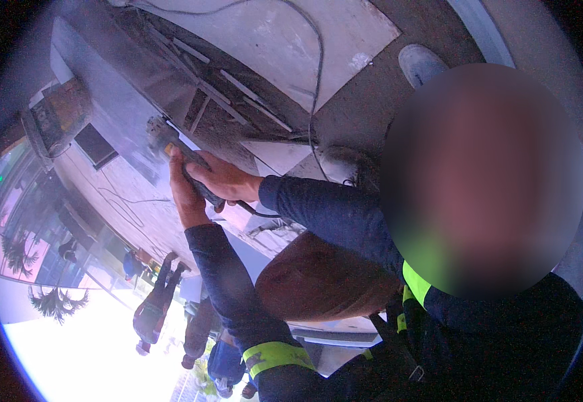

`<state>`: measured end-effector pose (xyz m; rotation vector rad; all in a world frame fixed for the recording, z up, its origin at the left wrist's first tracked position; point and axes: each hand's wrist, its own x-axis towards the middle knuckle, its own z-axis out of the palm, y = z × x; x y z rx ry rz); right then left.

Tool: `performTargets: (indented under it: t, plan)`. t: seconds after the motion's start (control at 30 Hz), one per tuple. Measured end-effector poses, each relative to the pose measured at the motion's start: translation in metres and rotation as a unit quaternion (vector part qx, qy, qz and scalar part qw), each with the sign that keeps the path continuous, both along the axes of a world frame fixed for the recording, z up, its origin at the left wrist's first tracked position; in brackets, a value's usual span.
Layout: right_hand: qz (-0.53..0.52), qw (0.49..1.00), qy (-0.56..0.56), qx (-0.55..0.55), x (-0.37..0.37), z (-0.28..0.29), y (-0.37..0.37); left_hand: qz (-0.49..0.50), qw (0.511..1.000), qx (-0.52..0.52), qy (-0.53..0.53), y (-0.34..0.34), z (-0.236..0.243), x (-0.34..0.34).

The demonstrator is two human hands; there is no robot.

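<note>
Both hands are wrapped round an angle grinder (200, 189) with a dark body and a power cord at its rear end. My left hand (185, 191), on the arm coming up from the lower edge, grips its body toward the head. My right hand (228, 178), on the arm from the right, closes over the body from the other side. The grinder head lies at the edge of a pale slab (127, 104), where the surface looks dusty. The disc cannot be made out. Dark blue sleeves cover both forearms, and a brown trouser knee (325, 278) shows between them.
A dark cable (319, 63) runs over a pale board (271, 40). Long narrow strips (258, 104) lie beside the slab. A shoe (420, 65) shows at the top. Several people (157, 305) appear upside down in the bright background. A large blurred oval hides the right side.
</note>
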<state>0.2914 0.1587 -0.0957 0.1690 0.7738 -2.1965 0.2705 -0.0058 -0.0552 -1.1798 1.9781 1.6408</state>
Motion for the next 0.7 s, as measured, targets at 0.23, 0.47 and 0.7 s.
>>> performTargets:
  t: [0.23,0.47,0.7]
  plan:
    - [0.019,1.000,-0.008,-0.011,0.008,0.000,0.001,0.004,0.999,-0.034,0.004,0.015,0.007,0.008]
    - [0.005,1.000,0.017,0.009,0.015,-0.003,-0.001,0.014,0.999,-0.038,0.001,0.018,0.009,0.014]
    - [0.034,0.999,-0.015,0.017,0.025,0.007,0.015,0.002,0.998,-0.057,0.009,0.022,0.009,0.031]
